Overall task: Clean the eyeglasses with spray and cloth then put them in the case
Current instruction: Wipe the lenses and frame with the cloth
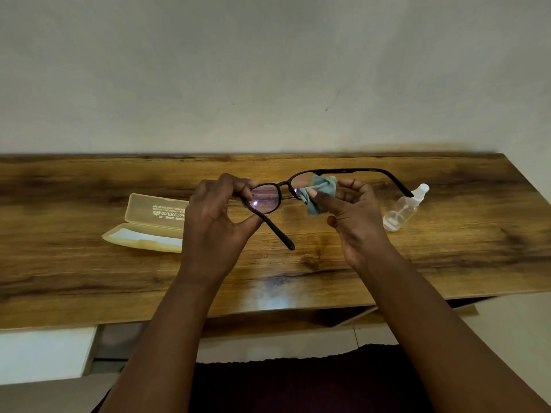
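Black-framed eyeglasses (351,172) are held above the wooden table (298,263) with both temple arms unfolded. My left hand (214,216) pinches the frame at its left lens. My right hand (354,213) pinches a small blue-grey cloth (317,195) around the right lens, thumb on the near side. An open, pale yellow glasses case (149,225) lies on the table to the left, partly hidden behind my left hand. A clear spray bottle (404,210) with a white cap lies on its side to the right.
The table stands against a plain pale wall (268,70). Its front edge runs just beneath my forearms, with a white surface (44,353) below at the left. The table's right end is near the frame's right side.
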